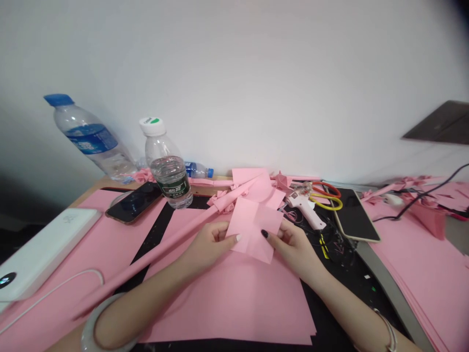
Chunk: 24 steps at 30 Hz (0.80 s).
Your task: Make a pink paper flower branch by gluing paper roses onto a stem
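A creased square of pink paper (252, 230) is held up between my two hands. My left hand (207, 243) pinches its left edge between thumb and fingers. My right hand (293, 247), with dark-painted nails, grips its lower right edge. Below the hands lies a large pink paper sheet (227, 303) on a black cutting mat (340, 278). A long rolled pink paper stem (154, 256) runs diagonally just left of my left hand, ending in a paper flower (222, 200). A pale bangle (98, 327) circles my left wrist.
A hot glue gun (304, 210) and scissors (324, 195) lie beyond my right hand, beside a tablet or phone (355, 215). A phone (134, 201), power bank (44, 254), and plastic water bottles (166, 166) stand at left and back. Pink sheets (421, 264) are stacked at right, before a white wall.
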Each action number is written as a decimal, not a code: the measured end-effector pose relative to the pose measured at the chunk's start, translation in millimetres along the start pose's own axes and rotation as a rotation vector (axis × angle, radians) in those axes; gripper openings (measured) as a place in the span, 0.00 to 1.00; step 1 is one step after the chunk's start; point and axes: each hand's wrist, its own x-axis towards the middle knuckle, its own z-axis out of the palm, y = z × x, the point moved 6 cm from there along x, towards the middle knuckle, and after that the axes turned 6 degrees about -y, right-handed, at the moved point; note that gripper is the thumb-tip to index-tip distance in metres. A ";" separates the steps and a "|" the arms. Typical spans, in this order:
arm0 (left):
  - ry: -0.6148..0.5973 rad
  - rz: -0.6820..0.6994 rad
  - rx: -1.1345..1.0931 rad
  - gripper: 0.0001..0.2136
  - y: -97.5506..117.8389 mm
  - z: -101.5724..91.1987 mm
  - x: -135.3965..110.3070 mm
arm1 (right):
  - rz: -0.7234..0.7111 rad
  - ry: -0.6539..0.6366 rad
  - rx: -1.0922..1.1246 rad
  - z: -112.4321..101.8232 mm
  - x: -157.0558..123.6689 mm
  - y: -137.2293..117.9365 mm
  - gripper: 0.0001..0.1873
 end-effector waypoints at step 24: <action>-0.184 -0.020 -0.471 0.17 -0.9 11.2 -1.5 | 0.019 -0.143 0.081 6.6 -1.8 4.2 0.14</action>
